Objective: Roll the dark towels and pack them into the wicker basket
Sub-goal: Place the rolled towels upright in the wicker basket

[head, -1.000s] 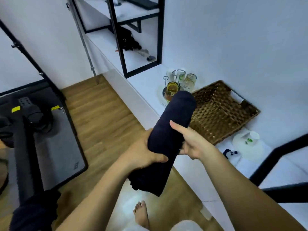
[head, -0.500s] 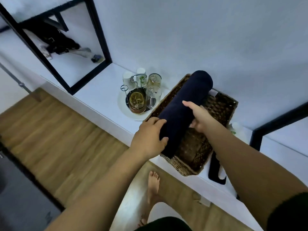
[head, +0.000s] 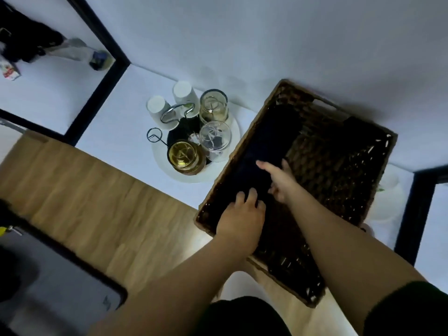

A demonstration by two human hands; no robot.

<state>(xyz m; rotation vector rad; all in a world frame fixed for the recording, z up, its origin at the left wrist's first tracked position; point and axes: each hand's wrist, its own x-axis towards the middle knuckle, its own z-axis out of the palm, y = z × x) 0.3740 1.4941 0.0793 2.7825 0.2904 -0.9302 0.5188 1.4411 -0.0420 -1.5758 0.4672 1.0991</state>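
Head view: the towel, held above the basket half a second ago, is now laid inside it, along the basket's left wall. The towel's near end is gripped by the curled fingers of the left hand. Its middle is pressed by the right hand, fingers stretched straight, nothing clasped. The basket's right side is seen bare. One roll is judged packed, release pending, with room left for more. Glasses are stood on the desk, left of the basket.
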